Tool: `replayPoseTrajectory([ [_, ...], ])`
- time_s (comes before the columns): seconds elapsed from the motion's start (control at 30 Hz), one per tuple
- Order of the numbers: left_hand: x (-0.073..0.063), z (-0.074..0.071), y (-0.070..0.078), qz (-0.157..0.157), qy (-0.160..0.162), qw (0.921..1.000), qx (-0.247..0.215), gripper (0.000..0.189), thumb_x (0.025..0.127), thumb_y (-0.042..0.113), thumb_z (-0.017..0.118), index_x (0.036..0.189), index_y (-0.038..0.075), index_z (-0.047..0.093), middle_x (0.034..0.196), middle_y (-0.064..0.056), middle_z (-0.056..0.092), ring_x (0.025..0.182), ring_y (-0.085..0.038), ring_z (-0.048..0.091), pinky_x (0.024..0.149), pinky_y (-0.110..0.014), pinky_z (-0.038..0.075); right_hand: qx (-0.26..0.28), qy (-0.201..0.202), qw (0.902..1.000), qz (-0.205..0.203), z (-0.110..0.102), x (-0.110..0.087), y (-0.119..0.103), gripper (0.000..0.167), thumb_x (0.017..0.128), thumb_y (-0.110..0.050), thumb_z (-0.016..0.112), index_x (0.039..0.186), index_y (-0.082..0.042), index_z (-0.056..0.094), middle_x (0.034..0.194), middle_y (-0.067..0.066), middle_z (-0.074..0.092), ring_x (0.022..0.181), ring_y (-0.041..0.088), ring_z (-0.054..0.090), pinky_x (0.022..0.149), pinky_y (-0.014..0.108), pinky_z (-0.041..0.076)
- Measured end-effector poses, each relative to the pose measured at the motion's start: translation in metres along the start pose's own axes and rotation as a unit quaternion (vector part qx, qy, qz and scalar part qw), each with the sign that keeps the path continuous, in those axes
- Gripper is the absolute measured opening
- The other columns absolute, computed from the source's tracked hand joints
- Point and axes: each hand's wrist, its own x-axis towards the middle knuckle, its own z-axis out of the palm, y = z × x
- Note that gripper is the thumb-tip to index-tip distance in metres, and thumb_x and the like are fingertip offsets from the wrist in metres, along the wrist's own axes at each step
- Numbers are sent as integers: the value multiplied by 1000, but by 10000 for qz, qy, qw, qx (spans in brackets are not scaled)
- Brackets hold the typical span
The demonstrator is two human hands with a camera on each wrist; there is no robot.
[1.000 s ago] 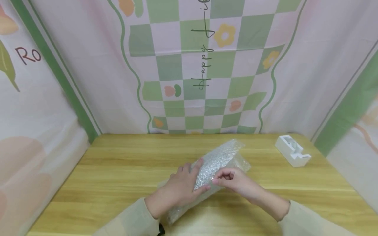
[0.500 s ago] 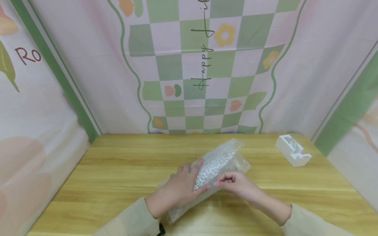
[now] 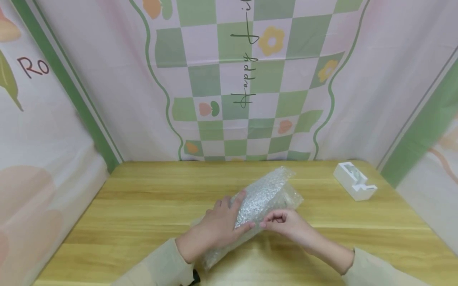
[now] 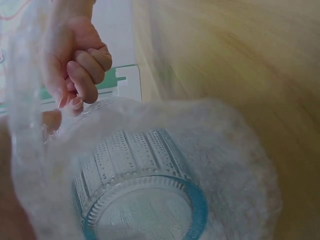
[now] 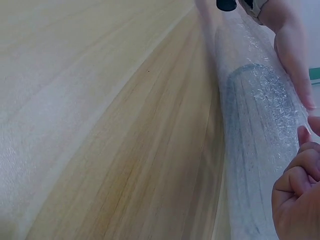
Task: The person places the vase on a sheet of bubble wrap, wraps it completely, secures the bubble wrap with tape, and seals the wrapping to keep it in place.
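A ribbed clear glass cup with a bluish base (image 4: 150, 185) lies sideways inside a roll of bubble wrap (image 3: 262, 196), set diagonally on the wooden table. My left hand (image 3: 220, 224) rests across the roll with spread fingers, its thumb extended along the near side. My right hand (image 3: 286, 224) is beside that thumb at the wrap's near edge, thumb and forefinger together and the other fingers curled. It seems to pinch a bit of clear tape, hardly visible. In the right wrist view the cup's outline shows faintly through the wrap.
A white tape dispenser (image 3: 354, 182) stands at the table's back right corner. The wooden table (image 3: 143, 198) meets patterned cloth walls (image 3: 250, 79) at the back and sides. Loose wrap (image 3: 293, 196) sticks out at the roll's far right end.
My right hand has slid slightly down and right along the wrap's near edge. My left hand and the roll stay almost where they were.
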Motion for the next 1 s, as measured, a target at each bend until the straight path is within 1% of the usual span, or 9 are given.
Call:
replayPoseTrajectory([
  [0.2, 0, 1, 0, -41, 25, 10000, 25, 81, 103, 64, 39, 166, 23, 10, 154, -27, 40, 137, -44, 44, 97, -62, 51, 90, 59, 9999, 81, 0, 0, 3, 25, 95, -17, 71, 102, 7, 71, 68, -6, 52, 63, 6, 43, 59, 22, 42],
  [0.37, -1, 1, 1, -111, 62, 9999, 30, 78, 104, 59, 43, 166, 23, 12, 153, -26, 41, 137, -44, 45, 96, -62, 51, 126, 123, 9998, 93, 1, -1, 4, 25, 95, -17, 71, 102, 7, 71, 70, -6, 53, 65, 7, 44, 59, 22, 41],
  [0.53, -1, 0, 2, -165, 74, 9998, -50, 79, 104, 58, 46, 166, 24, 13, 153, -26, 41, 137, -44, 45, 97, -63, 50, 134, 120, 9997, 160, -1, -1, 2, 26, 95, -18, 72, 99, 8, 71, 67, -7, 50, 61, 6, 43, 56, 20, 40],
  [0.67, 0, 0, 2, -172, 100, 9998, -51, 79, 103, 59, 47, 166, 25, 13, 153, -26, 42, 136, -44, 45, 97, -63, 51, 120, 167, 9993, 305, -2, 0, 2, 29, 94, -21, 72, 93, 9, 72, 60, -8, 46, 54, 5, 38, 50, 18, 34],
  [0.77, 0, 1, 2, -172, 108, 9998, -33, 79, 103, 59, 47, 166, 25, 13, 152, -26, 42, 136, -44, 46, 96, -62, 51, 129, 242, 9985, 475, -2, 1, 3, 33, 94, -23, 73, 84, 8, 71, 55, -8, 44, 49, 4, 34, 47, 18, 30],
  [0.87, 0, 1, 2, -159, 110, 9998, -24, 79, 103, 59, 48, 166, 25, 13, 152, -26, 42, 136, -44, 46, 96, -62, 51, 82, 323, 9972, 663, -1, 2, 3, 36, 93, -27, 74, 78, 6, 71, 53, -7, 48, 48, 4, 35, 47, 18, 31],
  [0.9, 0, 1, 2, -150, 112, 9998, -22, 80, 103, 59, 48, 166, 24, 13, 152, -26, 42, 136, -44, 46, 95, -62, 52, 51, 347, 9968, 719, -1, 3, 3, 37, 93, -27, 74, 77, 6, 71, 53, -7, 49, 48, 5, 35, 47, 18, 32],
  [1.0, 0, 1, 2, -130, 117, 9998, -31, 80, 103, 59, 48, 166, 24, 13, 152, -27, 42, 136, -44, 46, 95, -62, 52, -197, 365, 9966, 719, -1, 5, 2, 38, 93, -29, 74, 79, 7, 72, 54, -6, 53, 49, 5, 37, 48, 19, 34],
])
